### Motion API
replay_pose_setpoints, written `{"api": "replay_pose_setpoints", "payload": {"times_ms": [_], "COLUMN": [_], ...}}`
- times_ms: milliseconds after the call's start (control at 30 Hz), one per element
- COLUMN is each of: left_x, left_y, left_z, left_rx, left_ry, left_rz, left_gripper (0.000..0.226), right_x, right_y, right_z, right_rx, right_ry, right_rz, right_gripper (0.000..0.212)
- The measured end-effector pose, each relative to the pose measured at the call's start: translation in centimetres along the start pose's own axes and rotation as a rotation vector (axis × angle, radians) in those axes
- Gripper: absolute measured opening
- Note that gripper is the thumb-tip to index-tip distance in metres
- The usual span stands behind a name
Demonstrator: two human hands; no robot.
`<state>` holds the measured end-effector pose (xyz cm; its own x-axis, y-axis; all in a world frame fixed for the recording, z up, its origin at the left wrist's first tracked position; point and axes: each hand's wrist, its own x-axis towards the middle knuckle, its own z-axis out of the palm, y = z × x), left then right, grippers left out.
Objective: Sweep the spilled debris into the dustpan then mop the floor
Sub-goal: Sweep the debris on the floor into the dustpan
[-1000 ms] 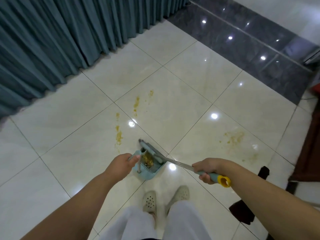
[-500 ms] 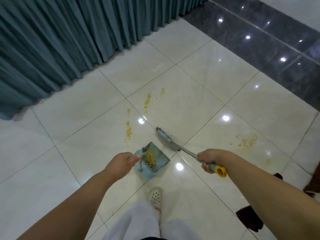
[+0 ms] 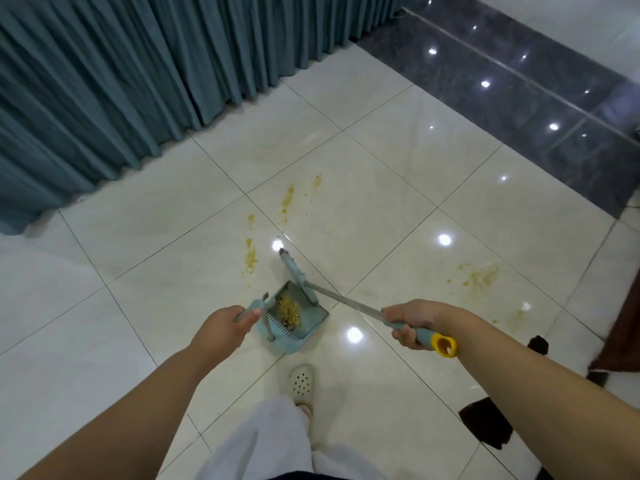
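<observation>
Glossy pale floor tiles (image 3: 398, 157) carry yellow debris (image 3: 251, 259) just beyond our dustpan (image 3: 294, 322), which the left hand (image 3: 221, 323) grips by its handle (mouth facing the spill), while the right hand (image 3: 410, 318) grips the broom (image 3: 299, 275) handle, ready to sweep inward

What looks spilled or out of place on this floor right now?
Yellowish crumbly debris is smeared on the glossy white tile floor in streaks beyond the teal plastic dustpan, with another patch to the right. The dustpan already holds a pile.
</observation>
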<state>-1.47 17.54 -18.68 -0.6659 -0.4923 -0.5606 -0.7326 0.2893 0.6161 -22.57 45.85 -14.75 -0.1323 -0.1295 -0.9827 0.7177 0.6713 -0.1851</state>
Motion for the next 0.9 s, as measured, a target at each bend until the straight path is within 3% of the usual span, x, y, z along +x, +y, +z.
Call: {"api": "replay_pose_setpoints", "payload": {"times_ms": [133, 300, 533, 733, 900], "left_x": [-2.9, -4.7, -4.5, -2.7, -2.4], "left_y": [-1.3, -2.7, -4.8, -4.9, -5.0], "left_z": [0.3, 0.9, 1.3, 0.6, 0.2], "left_rx": [0.034, 0.010, 0.006, 0.038, 0.055], "left_ry": [0.051, 0.078, 0.125, 0.142, 0.129], "left_rz": [-0.013, -0.038, -0.043, -0.043, -0.032], "left_gripper": [0.052, 0.052, 0.051, 0.054, 0.053], "right_x": [-0.2, 1.6, 6.4, 7.6, 4.5], "right_y": [0.9, 0.5, -1.7, 0.0, 3.3], "right_z": [1.3, 2.8, 4.0, 6.9, 8.4], "right_rx": [0.005, -0.097, -0.249, -0.372, -0.320], "right_ry": [0.083, 0.147, 0.229, 0.168, 0.042], "right_rz": [-0.035, -0.034, 0.038, 0.020, 0.068], "right_gripper": [0.041, 0.015, 0.021, 0.020, 0.011]}}
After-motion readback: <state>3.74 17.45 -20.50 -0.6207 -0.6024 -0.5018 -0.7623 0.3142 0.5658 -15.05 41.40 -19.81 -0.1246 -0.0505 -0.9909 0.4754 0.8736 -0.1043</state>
